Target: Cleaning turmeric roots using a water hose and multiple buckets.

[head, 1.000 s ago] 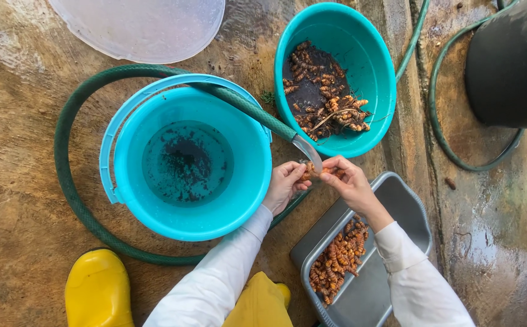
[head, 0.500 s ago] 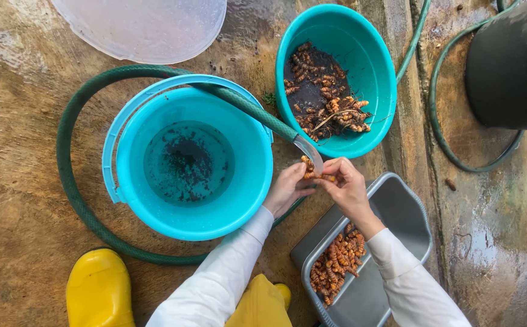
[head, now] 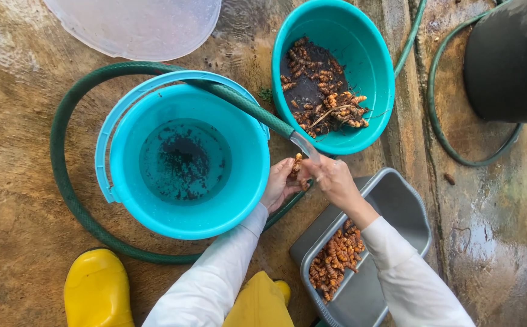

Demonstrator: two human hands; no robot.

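My left hand and my right hand meet at a small orange root piece, held between their fingers under the clear nozzle of a green hose. The hose lies across a large turquoise bucket with dark water in it. Beyond my hands stands a teal bowl with muddy orange roots. Below my right forearm a grey tray holds several cleaner orange roots.
The green hose loops around the bucket on wet brown concrete. A translucent white lid lies at the top left, a black tub at the top right. A yellow boot and yellow trousers show at the bottom.
Both hands have shifted slightly left and closer together around the root piece under the nozzle. The bucket, bowl and tray stay put.
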